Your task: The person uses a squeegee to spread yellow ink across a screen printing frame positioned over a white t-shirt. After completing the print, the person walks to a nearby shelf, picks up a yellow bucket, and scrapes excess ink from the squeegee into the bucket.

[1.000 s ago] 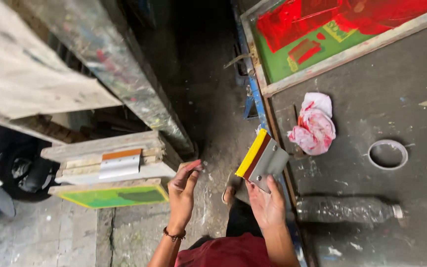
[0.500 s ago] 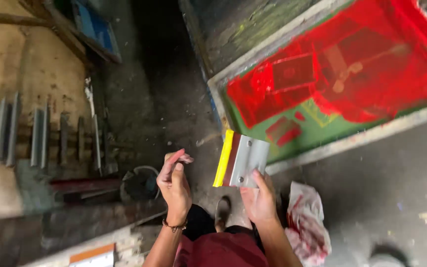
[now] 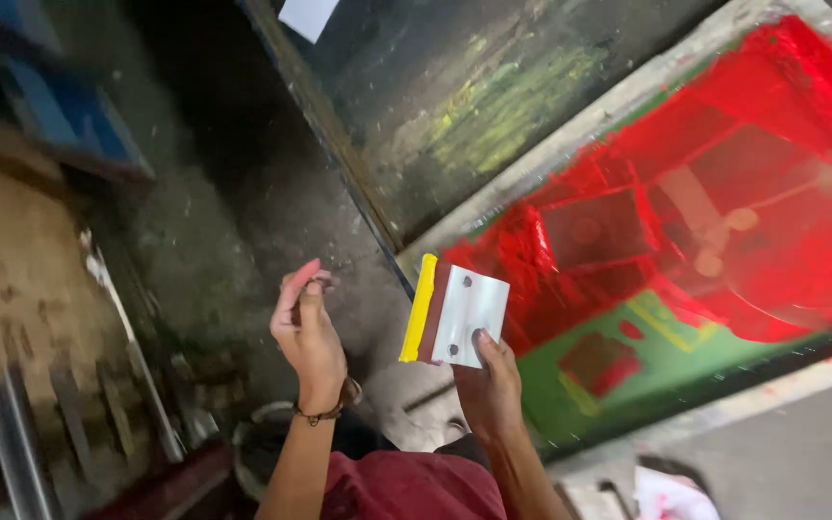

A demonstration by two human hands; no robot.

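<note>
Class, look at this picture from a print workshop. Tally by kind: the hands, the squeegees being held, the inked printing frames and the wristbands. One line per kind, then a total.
Hands: 2, left hand and right hand
Squeegees: 1, yellow-edged squeegee, held in the right hand
Printing frames: 1, red-inked frame
Wristbands: 1, wristband on the left wrist
Total: 5

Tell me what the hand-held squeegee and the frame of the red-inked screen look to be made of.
Squeegee, held in the right hand: the pale grey handle plate looks like metal, matte with two rivet-like dots; the yellow edge strip looks like rubber or plastic, smooth and opaque.
Screen frame: probably wood or painted metal, pale, scuffed and ink-stained; hard to say which.
</note>
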